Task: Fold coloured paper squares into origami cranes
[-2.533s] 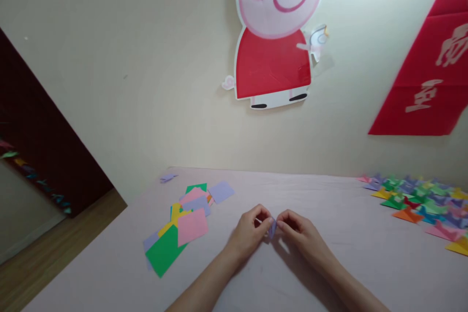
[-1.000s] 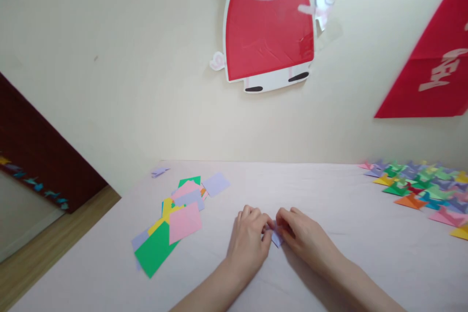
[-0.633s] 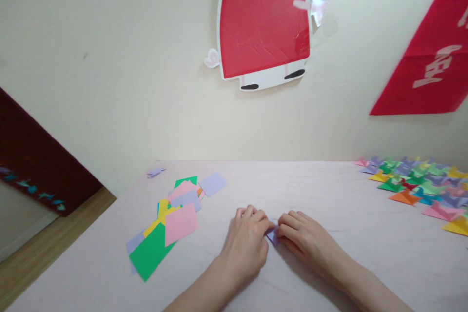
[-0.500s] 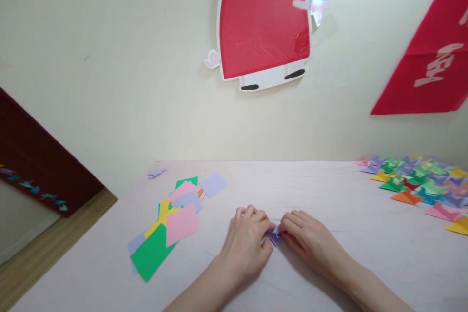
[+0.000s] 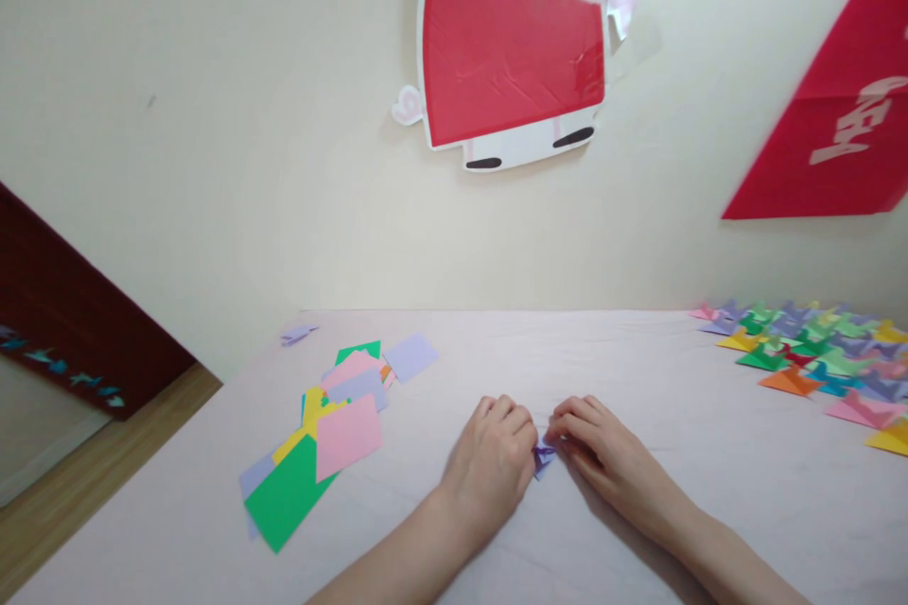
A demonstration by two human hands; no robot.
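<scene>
- The purple paper [image 5: 543, 461] is being held just below and right of the frame's centre, between the fingertips of the two hands, over the pale cloth [image 5: 567, 548].
- Its left edge is being gripped by the left hand [image 5: 495, 454], whose fingers are being kept curled; the exact finger contact is being hidden by the knuckles.
- Its upper right edge is being pinched by the right hand [image 5: 602, 456], between thumb and fingertips.
- Only a small part of the paper is being exposed in the gap; the rest is being covered by fingers.
- A compact, folded form is being shown: layered flaps, darker purple in the creases, a pointed corner being directed toward the bottom of the frame.
- Finer folds are being blurred.
- Loose coloured sheets [image 5: 288, 492] are being seen at lower left, well apart from both hands.
</scene>
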